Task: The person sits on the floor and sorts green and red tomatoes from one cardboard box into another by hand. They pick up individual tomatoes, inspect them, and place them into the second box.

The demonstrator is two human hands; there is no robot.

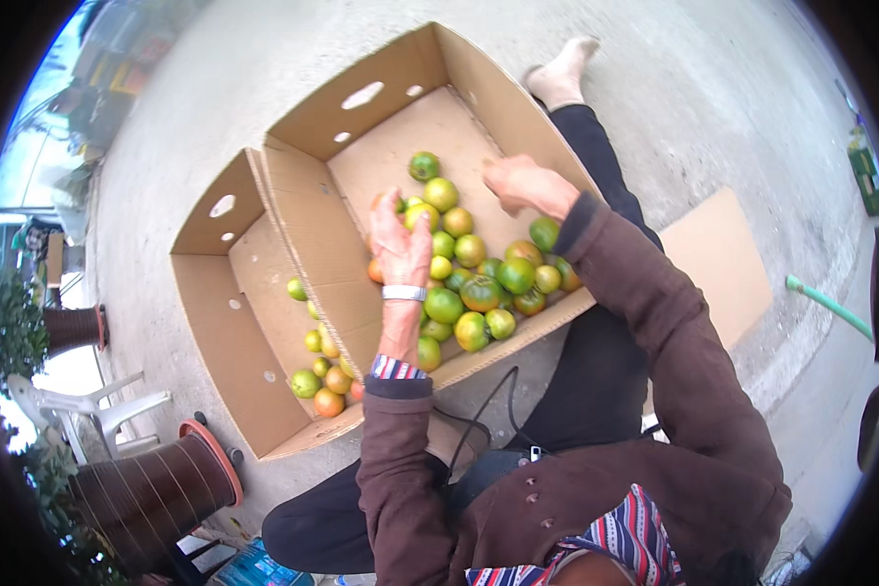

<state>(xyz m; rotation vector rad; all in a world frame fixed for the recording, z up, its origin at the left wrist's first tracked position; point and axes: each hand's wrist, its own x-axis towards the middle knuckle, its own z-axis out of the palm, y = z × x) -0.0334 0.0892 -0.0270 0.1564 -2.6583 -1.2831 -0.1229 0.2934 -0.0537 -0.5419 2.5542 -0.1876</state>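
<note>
A large cardboard box (381, 132) stands tilted in my view, with several green, yellowish and orange tomatoes (481, 292) gathered mostly in its near half. Over the left side of the pile is my left hand (401, 245), wearing a silver wristband (404, 293). Its thumb and fingers lie about a yellow-green tomato (426, 212); whether they grip it is unclear. My right hand (529, 184) hovers blurred over the box's bare floor, fingers curled, and its fingertips are hard to make out. A dark green tomato (424, 166) lies farthest out, between both hands.
Against the left wall stands a second cardboard box (216, 315) with fewer tomatoes (329, 402). My legs (593, 366) flank the boxes on the concrete floor (674, 88). A flat cardboard sheet (718, 264) and green hose (828, 304) lie right; plant pots (154, 483) and a white plastic chair (110, 410) left.
</note>
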